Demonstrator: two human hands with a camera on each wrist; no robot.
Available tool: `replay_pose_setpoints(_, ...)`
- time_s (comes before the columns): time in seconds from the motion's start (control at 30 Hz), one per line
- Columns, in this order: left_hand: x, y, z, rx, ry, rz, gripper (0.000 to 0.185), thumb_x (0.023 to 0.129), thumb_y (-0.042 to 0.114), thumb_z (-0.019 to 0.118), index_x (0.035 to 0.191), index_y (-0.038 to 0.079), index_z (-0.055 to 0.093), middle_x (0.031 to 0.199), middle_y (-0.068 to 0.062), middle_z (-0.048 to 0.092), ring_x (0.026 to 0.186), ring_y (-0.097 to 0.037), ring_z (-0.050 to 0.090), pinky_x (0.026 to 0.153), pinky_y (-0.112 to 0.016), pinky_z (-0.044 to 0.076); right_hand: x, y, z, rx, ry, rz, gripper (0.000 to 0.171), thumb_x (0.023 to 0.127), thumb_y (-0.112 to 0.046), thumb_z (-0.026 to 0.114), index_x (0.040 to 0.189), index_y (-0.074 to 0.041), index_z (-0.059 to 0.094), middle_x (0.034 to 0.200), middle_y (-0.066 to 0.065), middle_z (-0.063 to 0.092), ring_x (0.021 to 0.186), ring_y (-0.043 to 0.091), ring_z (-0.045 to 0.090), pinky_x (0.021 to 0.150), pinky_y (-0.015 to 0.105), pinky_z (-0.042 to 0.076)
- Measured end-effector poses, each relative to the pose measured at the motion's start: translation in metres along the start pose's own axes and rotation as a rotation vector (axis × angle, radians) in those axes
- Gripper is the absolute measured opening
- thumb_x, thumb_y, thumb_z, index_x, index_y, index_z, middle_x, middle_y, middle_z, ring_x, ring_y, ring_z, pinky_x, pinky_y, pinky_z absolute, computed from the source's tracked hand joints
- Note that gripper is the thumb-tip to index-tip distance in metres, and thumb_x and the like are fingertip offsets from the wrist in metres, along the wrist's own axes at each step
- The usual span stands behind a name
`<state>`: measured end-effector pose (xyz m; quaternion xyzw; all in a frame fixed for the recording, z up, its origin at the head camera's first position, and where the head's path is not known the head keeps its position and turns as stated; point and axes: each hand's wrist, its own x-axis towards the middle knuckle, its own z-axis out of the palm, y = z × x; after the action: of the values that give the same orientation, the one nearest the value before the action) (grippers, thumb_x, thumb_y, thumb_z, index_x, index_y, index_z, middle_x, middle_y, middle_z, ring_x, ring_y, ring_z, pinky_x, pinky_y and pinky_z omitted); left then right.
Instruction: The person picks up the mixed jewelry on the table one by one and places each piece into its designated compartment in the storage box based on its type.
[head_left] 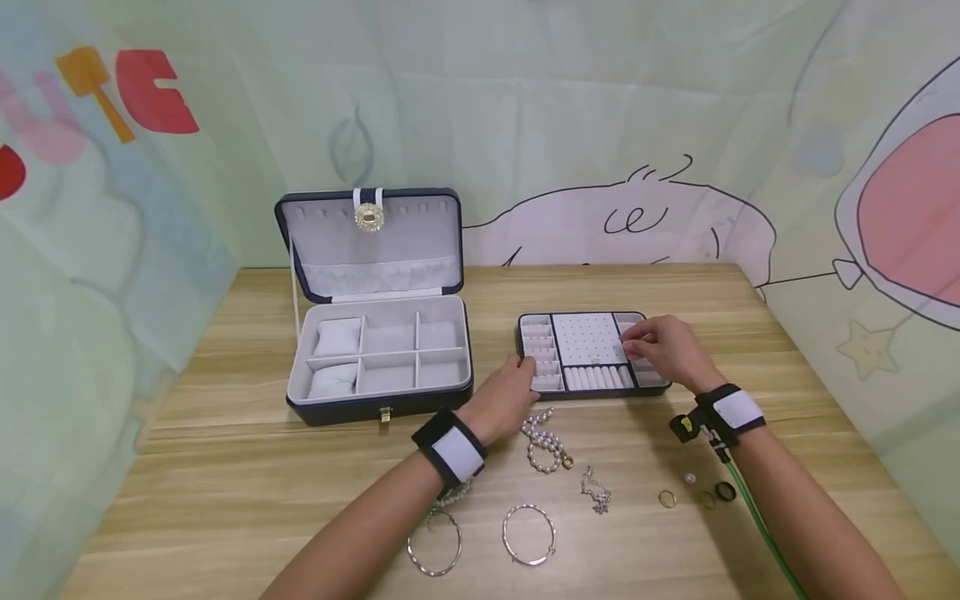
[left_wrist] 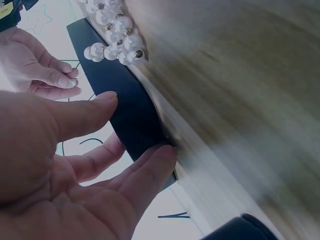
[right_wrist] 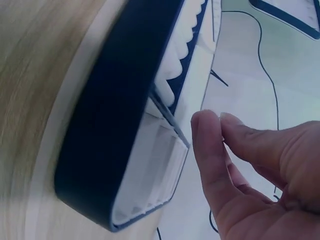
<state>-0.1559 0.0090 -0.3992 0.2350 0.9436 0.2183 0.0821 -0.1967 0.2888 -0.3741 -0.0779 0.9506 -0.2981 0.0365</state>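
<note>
My left hand point(head_left: 504, 400) holds the front left corner of a dark blue jewelry tray point(head_left: 536, 395). Its thumb lies against the tray's front wall in the left wrist view, with other fingers around the corner. Over the tray's right side, my right hand point(head_left: 670, 350) pinches a tiny pale piece point(right_wrist: 223, 138) between thumb and forefinger, mostly hidden by the fingertips. Nearest that hand is a white earring panel point(head_left: 588, 333) dotted with holes, with one small stud point(head_left: 596, 360) near its front edge. White ring rolls point(head_left: 596, 378) fill the slot in front of the panel.
An open jewelry box point(head_left: 378, 410) with two small cushions stands to the left. A pearl necklace point(head_left: 544, 442), silver chain point(head_left: 596, 492), bangle point(head_left: 529, 534), second bangle point(head_left: 435, 572), gold ring point(head_left: 667, 499), black ring point(head_left: 725, 491) and pearl stud point(head_left: 690, 478) lie in front.
</note>
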Motion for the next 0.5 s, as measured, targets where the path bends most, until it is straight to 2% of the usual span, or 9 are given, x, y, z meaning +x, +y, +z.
replay_pose_setpoints(0.2, 0.001, 0.000, 0.001, 0.008, -0.002, 0.004, 0.028, 0.102, 0.017, 0.061, 0.123, -0.001, 0.055, 0.114, -0.019, 0.061, 0.096, -0.028, 0.067, 0.085, -0.039, 0.059, 0.004, 0.001, 0.007, 0.009, 0.006, 0.014, 0.017, 0.096, -0.005, 0.067, 0.107, 0.003, 0.077, 0.093, 0.018, 0.078, 0.080, 0.020, 0.073, 0.065, 0.024, 0.049)
replay_pose_setpoints(0.5, 0.001, 0.000, 0.002, 0.011, -0.005, 0.002, 0.032, 0.103, 0.017, 0.059, 0.128, -0.002, 0.053, 0.117, -0.020, 0.061, 0.098, -0.028, 0.068, 0.085, -0.038, 0.059, 0.006, -0.001, 0.011, -0.001, 0.018, 0.025, 0.016, 0.096, -0.004, 0.067, 0.107, 0.003, 0.077, 0.102, 0.021, 0.077, 0.085, 0.023, 0.073, 0.066, 0.024, 0.050)
